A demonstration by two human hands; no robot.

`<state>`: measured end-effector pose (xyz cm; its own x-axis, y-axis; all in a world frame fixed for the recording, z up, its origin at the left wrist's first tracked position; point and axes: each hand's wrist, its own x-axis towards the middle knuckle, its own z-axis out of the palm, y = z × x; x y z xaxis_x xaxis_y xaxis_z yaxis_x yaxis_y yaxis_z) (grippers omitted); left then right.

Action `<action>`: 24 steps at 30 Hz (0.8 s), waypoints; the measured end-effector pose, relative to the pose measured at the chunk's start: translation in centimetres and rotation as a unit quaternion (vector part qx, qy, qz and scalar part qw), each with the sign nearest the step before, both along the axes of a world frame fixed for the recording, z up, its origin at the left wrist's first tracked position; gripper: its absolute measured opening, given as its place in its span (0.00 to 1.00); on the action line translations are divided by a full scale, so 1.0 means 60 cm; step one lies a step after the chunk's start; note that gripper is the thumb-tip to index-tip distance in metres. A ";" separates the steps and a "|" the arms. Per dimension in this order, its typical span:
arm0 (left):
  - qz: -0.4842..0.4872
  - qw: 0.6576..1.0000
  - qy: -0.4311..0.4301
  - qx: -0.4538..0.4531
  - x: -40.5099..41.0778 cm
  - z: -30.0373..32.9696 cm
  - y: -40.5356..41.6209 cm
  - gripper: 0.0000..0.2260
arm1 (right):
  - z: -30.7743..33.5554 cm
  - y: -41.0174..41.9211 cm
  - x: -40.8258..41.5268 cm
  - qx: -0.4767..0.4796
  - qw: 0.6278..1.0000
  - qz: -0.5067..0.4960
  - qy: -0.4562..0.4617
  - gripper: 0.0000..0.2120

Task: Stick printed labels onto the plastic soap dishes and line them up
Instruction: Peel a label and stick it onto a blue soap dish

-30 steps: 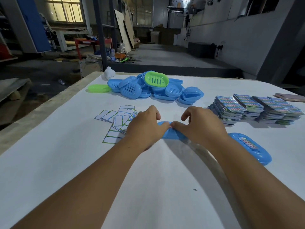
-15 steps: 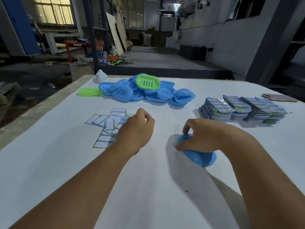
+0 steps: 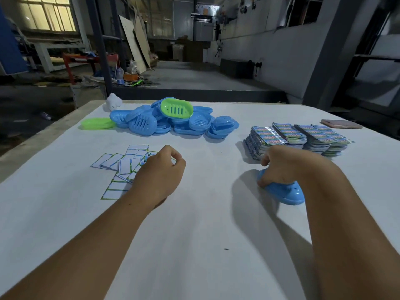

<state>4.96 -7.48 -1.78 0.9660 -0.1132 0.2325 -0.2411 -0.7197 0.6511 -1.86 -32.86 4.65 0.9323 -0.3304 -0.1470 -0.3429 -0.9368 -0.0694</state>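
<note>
My right hand [image 3: 287, 167] grips a blue soap dish [image 3: 285, 193] from above at the right of the white table [image 3: 194, 245]; the dish tilts, its underside toward me. My left hand [image 3: 160, 174] hovers curled at the centre-left, thumb against forefinger, with nothing visible in it. It partly covers a scatter of white label backings [image 3: 120, 167]. A pile of blue soap dishes [image 3: 142, 124] lies at the back, with a green dish [image 3: 176, 108] on top and another green dish [image 3: 98, 123] flat to its left. Stacks of printed labels [image 3: 298, 137] stand at the back right.
A pink phone [image 3: 341, 124] lies at the far right edge behind the labels. A small white object [image 3: 113, 102] stands at the table's back left corner. Beyond the table is a workshop floor with a dark post [image 3: 99, 50] and clutter.
Both hands were pressing on the blue dish at the centre. My right hand has since carried it to the right, and my left hand has drawn back left over the backings.
</note>
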 end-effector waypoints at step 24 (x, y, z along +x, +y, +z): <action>0.028 0.952 -0.183 0.243 0.207 0.037 -0.135 0.15 | -0.050 0.072 0.039 0.079 0.979 0.154 -0.105 0.17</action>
<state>17.37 -15.59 0.47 0.8376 -0.2444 0.4885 -0.3405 -0.9329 0.1172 0.48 -28.53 1.63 0.9993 -0.0167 0.0329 -0.0075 -0.9655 -0.2604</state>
